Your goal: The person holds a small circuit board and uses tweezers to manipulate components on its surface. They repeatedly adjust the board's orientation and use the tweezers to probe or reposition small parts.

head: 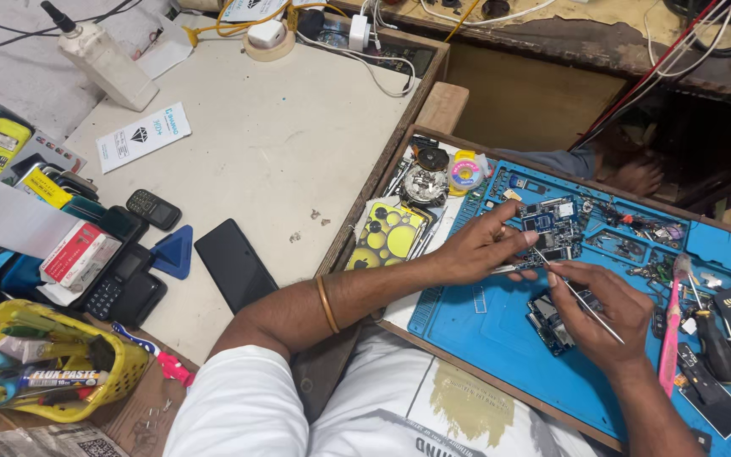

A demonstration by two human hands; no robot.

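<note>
Head view: left hand (482,250) pinching circuit board (549,227), fingers hiding board's left edge; right hand (602,315) gripping tweezers (581,300), tip contact unclear.

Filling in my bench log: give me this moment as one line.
left hand: steadies circuit board | right hand: holds thin probe, tip at board | surface: blue mat
</note>
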